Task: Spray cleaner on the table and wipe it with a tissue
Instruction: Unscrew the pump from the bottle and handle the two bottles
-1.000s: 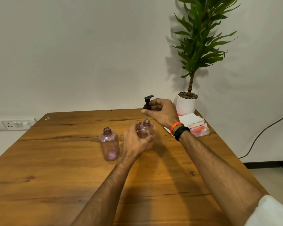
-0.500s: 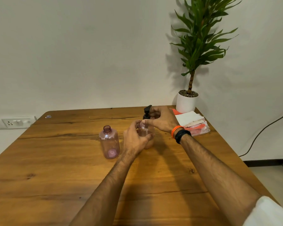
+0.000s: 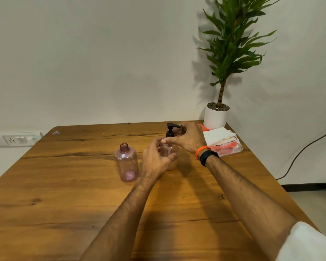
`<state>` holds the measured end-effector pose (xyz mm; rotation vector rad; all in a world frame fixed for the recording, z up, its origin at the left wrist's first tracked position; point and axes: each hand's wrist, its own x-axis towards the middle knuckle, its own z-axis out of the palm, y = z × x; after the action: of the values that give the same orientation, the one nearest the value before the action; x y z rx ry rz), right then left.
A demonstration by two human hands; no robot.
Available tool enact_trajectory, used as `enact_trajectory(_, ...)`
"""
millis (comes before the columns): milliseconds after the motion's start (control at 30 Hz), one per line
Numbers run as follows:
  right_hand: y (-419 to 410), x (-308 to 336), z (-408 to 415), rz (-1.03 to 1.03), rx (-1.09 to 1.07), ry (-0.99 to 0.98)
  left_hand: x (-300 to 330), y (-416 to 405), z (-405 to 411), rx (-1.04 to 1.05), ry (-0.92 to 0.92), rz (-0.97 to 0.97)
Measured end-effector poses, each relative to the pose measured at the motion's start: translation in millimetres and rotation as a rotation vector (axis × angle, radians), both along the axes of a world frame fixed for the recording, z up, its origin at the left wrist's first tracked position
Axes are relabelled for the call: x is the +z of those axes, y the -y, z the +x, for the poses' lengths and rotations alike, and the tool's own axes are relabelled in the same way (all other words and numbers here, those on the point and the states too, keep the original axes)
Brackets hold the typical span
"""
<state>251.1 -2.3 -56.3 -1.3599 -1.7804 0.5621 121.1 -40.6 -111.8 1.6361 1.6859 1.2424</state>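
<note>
Hands meet over a pink bottle [image 3: 168, 154] standing upright on the worktop [image 3: 64, 194], toward its far right part. Left hand [image 3: 155, 161] wraps the bottle's body, fingers curled round it from the near side. Right hand [image 3: 188, 137] is at the bottle's neck, thumb and fingers pinching the black pump head [image 3: 171, 129], which sits on top of the bottle with its nozzle pointing right. Right wrist carries an orange band [image 3: 201, 150] and a black band [image 3: 207, 157].

Second pink bottle [image 3: 126, 162], uncapped and upright, stands just left of the left hand, apart from it.

Tissue stack [image 3: 217, 135] lies on a clear packet with orange print [image 3: 229, 149] at the far right edge of the worktop, just beyond the right wrist. White pot [image 3: 215, 117] with a green plant [image 3: 233, 44] stands at the far right corner, behind the tissues. Wall sockets [image 3: 13, 139] at left; a dark cable [image 3: 307, 147] runs down the right wall.
</note>
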Motion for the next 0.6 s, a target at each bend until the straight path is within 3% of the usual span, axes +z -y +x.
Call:
enact_trajectory(233, -4.1, 1.1, 12.7, -0.112, 0.193, -0.055, -0.7, -0.7, -0.4, 0.011, 0.021, -0.008)
enact_trajectory(467, -5.3, 0.3, 5.1, -0.045, 0.09, -0.056, -3.0, -0.9, 1.0, 0.019, 0.015, -0.015)
enact_trajectory(600, -5.6, -0.2, 9.4, -0.114, 0.226, -0.041, -3.3, -1.1, -0.7, 0.005, 0.016, -0.02)
